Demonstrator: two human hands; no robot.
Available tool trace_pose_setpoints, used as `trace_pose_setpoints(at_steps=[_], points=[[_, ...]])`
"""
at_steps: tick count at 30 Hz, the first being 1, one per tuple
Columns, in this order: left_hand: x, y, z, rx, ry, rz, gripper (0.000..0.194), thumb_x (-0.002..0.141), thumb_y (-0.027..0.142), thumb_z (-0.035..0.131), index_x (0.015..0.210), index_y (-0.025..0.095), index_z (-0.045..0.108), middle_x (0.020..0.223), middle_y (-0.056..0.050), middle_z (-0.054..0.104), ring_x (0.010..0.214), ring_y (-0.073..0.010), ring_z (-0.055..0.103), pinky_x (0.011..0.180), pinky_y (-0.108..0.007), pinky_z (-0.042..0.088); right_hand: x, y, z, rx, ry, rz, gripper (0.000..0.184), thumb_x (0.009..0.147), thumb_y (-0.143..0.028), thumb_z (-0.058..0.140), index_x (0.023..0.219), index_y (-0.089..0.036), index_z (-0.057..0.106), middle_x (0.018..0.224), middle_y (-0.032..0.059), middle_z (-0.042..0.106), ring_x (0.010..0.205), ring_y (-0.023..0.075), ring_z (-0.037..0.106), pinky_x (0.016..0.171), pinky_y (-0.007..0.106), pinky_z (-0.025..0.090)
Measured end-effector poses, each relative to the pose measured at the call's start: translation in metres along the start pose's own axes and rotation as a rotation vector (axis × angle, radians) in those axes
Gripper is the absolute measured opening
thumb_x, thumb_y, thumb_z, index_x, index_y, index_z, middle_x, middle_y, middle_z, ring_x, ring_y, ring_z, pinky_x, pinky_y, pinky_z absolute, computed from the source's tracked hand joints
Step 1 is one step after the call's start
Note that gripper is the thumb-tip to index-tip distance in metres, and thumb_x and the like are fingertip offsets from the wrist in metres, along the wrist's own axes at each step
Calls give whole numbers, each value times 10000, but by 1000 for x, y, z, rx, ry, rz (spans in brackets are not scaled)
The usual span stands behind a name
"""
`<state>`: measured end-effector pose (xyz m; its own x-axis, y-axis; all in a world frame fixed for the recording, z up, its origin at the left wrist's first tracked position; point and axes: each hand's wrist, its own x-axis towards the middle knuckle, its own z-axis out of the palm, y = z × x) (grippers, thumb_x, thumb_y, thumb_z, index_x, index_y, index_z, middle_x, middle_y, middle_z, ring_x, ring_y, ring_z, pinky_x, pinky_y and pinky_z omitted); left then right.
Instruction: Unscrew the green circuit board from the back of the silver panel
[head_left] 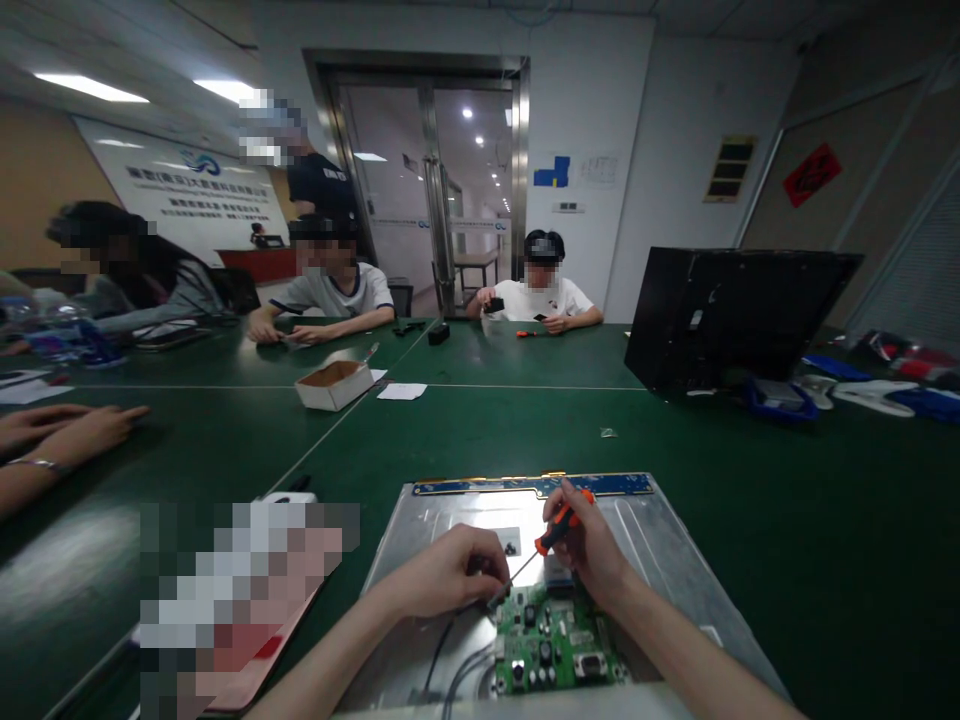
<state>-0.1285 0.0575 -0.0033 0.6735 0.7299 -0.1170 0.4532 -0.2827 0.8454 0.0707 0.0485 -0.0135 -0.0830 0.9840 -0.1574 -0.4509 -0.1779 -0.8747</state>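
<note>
My right hand [592, 550] is closed round the black and orange handle of a screwdriver [556, 529]. Its thin shaft slants down to the left, the tip near the upper left corner of a green circuit board [551, 635]. Beside that tip, my left hand [457, 570] has its fingers curled together; whatever they pinch is hidden. The board lies on a silver metal panel [405, 535], which has a narrow blue circuit strip [465, 487] along its far edge. Dark cables [469, 668] run from the board's left side. Small dark pieces [512, 548] lie on the panel between my hands.
A black monitor [735, 315] stands at the right on the green table [517, 430]. An open cardboard box [334, 385] and white paper [403, 391] lie further back. Left of the panel is a pink object [300, 600], partly blurred. Several people sit around; another person's hands [82, 430] rest at left.
</note>
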Motion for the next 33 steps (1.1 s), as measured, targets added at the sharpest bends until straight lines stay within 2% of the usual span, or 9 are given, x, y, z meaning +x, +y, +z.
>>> trace_pose_setpoints(at_steps=[6, 15, 21, 26, 30, 33], points=[[1, 1, 0, 49, 11, -31, 93, 699, 141, 647, 760, 160, 713, 672, 18, 611, 632, -136, 511, 573, -214, 375, 1, -1, -1, -11, 0, 8, 522, 605, -667, 720, 609, -171, 558, 404, -69, 436, 304, 41, 340, 303, 160, 182], [-2, -1, 2, 73, 73, 35, 74, 697, 133, 669, 744, 167, 715, 732, -3, 655, 671, -149, 539, 649, -234, 415, 3, 3, -2, -18, -7, 52, 541, 622, -698, 689, 615, -175, 553, 384, -80, 406, 306, 36, 308, 311, 151, 172], [-7, 1, 5, 160, 94, 51, 100, 714, 108, 650, 761, 175, 708, 759, -6, 652, 719, -161, 552, 703, -251, 423, 3, 1, -1, -14, 4, 64, 550, 579, -701, 710, 597, -176, 547, 388, -75, 413, 318, 44, 325, 311, 154, 172], [-8, -1, 5, 166, 106, 79, 61, 739, 146, 655, 769, 174, 699, 768, -10, 654, 729, -166, 554, 688, -248, 415, 4, 2, -3, -2, -9, 51, 529, 605, -683, 708, 608, -179, 547, 387, -73, 411, 313, 47, 314, 316, 162, 155], [-7, -1, 3, 165, 90, 66, 43, 740, 165, 673, 762, 176, 708, 749, -7, 650, 710, -164, 545, 664, -248, 403, 4, 0, -4, 12, -40, 25, 504, 628, -657, 710, 622, -183, 538, 431, -42, 483, 329, 49, 320, 326, 176, 151], [-8, 0, 3, 137, 87, 52, 77, 718, 139, 667, 774, 178, 703, 769, 0, 657, 714, -161, 546, 655, -243, 403, 2, -5, -5, 17, -58, -20, 454, 571, -561, 790, 678, -191, 551, 556, -11, 581, 393, 62, 389, 347, 180, 196]])
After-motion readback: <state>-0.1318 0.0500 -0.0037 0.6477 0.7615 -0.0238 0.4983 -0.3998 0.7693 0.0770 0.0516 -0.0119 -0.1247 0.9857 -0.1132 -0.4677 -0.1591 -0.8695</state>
